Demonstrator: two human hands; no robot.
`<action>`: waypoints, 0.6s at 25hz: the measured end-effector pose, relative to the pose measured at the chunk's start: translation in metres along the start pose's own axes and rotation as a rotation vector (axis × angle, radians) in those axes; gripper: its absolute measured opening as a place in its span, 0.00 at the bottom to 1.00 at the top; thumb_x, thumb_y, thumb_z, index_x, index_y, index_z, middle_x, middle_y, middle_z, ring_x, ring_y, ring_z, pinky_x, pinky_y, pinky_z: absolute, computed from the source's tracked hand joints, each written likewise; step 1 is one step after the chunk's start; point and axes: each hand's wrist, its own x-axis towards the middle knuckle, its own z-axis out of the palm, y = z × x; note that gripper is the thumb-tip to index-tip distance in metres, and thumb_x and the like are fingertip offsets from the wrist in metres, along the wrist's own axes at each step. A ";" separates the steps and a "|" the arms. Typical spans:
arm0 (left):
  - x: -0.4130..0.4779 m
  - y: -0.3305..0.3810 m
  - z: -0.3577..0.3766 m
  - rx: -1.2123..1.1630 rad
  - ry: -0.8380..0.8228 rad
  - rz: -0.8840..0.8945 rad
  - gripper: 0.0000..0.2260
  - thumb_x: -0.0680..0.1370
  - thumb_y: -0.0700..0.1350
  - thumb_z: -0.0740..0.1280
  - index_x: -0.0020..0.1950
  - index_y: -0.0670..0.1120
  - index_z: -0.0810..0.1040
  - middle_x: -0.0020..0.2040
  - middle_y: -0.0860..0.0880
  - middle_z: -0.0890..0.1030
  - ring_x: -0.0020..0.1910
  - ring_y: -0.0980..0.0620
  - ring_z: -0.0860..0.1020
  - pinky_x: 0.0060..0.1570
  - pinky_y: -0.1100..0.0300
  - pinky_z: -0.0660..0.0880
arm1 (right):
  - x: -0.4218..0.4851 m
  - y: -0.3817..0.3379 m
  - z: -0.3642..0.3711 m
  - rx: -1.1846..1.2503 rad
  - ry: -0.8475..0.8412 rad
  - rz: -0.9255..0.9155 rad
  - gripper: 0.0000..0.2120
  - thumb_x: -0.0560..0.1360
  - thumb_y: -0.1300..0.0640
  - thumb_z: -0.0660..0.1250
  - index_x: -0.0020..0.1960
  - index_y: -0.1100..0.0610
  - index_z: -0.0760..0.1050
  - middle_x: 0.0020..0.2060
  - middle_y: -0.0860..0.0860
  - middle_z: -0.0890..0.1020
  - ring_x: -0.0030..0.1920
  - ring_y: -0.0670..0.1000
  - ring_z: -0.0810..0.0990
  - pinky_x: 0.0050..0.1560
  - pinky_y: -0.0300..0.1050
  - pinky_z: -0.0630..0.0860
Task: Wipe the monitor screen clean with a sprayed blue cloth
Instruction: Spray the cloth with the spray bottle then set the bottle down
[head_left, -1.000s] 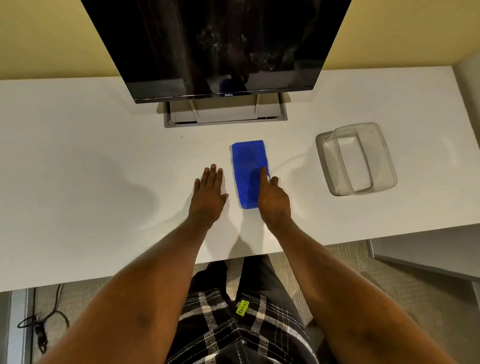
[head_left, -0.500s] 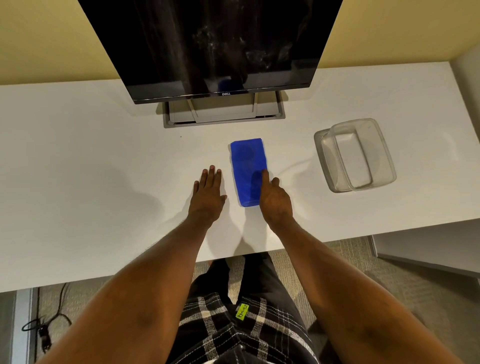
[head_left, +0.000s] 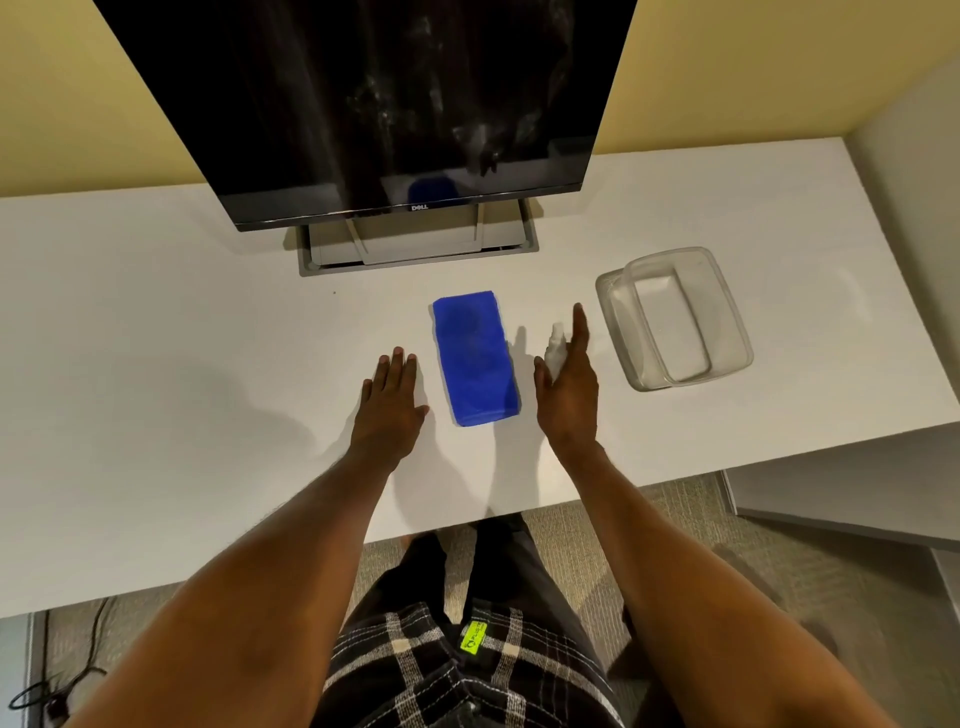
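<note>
Your left hand (head_left: 389, 410) lies flat, fingers straight, beside the folded blue cloth (head_left: 475, 358). Right hand (head_left: 569, 384), fingers straight and unclosed, flanks the small spray bottle (head_left: 557, 349), likely pre-grasp for spraying.

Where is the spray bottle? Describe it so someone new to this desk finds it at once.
Start at the black monitor on the white desk; the folded blue cloth lies in front of its stand. Between that cloth and the clear plastic tub on the right is the spray bottle, beside the right hand. It is the only small, slim, whitish thing there.
</note>
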 end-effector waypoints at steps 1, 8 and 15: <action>0.000 0.000 0.000 0.006 0.000 -0.002 0.35 0.87 0.50 0.60 0.87 0.46 0.41 0.87 0.47 0.38 0.86 0.45 0.40 0.85 0.47 0.46 | 0.003 0.002 -0.005 0.017 0.044 0.023 0.36 0.82 0.55 0.67 0.83 0.43 0.52 0.62 0.55 0.82 0.57 0.54 0.83 0.60 0.50 0.81; 0.001 0.001 -0.001 0.028 -0.016 -0.008 0.35 0.88 0.51 0.58 0.86 0.45 0.40 0.86 0.47 0.37 0.86 0.46 0.39 0.85 0.47 0.46 | 0.020 0.027 -0.041 0.075 0.171 0.150 0.16 0.76 0.60 0.76 0.62 0.56 0.77 0.53 0.50 0.83 0.54 0.55 0.82 0.55 0.49 0.80; 0.001 0.002 -0.001 0.025 -0.012 -0.003 0.35 0.88 0.51 0.59 0.87 0.46 0.40 0.87 0.47 0.38 0.86 0.46 0.40 0.84 0.47 0.46 | 0.025 0.044 -0.053 0.020 0.172 0.223 0.16 0.74 0.64 0.77 0.60 0.59 0.78 0.54 0.55 0.83 0.54 0.57 0.82 0.57 0.54 0.80</action>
